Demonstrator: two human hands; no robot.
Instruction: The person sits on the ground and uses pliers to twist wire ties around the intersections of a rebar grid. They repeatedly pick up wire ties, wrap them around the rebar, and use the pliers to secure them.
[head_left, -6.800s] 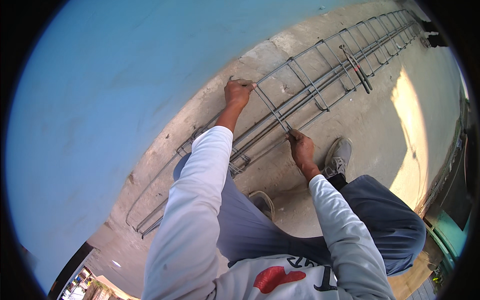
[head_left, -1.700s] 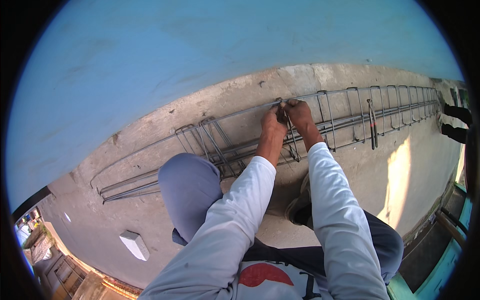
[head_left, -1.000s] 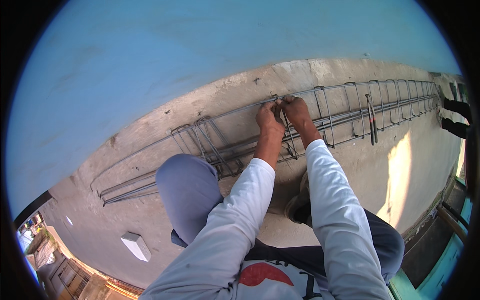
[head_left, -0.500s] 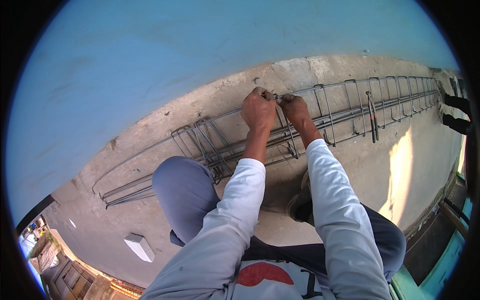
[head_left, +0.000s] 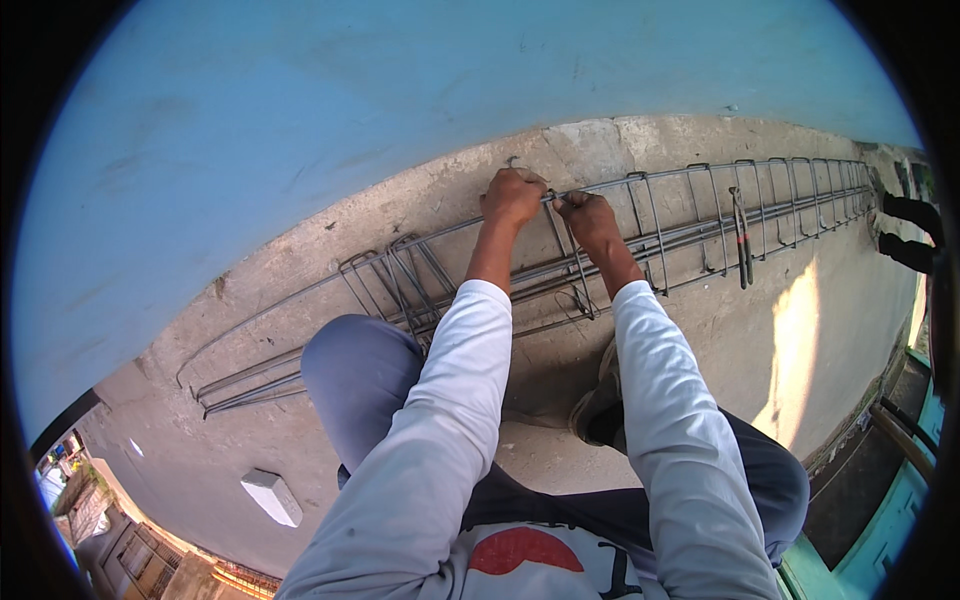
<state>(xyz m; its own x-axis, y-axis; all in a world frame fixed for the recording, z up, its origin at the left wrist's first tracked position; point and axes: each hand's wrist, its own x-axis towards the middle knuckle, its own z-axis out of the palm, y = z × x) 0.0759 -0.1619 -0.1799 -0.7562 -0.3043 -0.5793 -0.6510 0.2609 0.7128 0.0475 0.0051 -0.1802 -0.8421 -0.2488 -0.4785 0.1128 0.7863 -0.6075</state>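
Note:
A long cage of steel reinforcing bars lies on the concrete floor along a blue wall. My left hand is closed around the cage's top bar. Right beside it, my right hand pinches the same bar where a rectangular stirrup crosses it. Whether my right hand holds wire or a small tool I cannot tell. Both arms wear long white sleeves. I crouch over the cage, my left knee in blue trousers close to a bunch of loose stirrups.
A pair of long-handled pincers hangs on the cage to the right. A white block lies on the floor at lower left. Another person's dark shoes stand at the far right. The floor's edge drops off at right beside a teal railing.
Since 6.8 s ago my hands have come together from wide apart on the cage. In the last second my left hand slid up and left onto the top bar.

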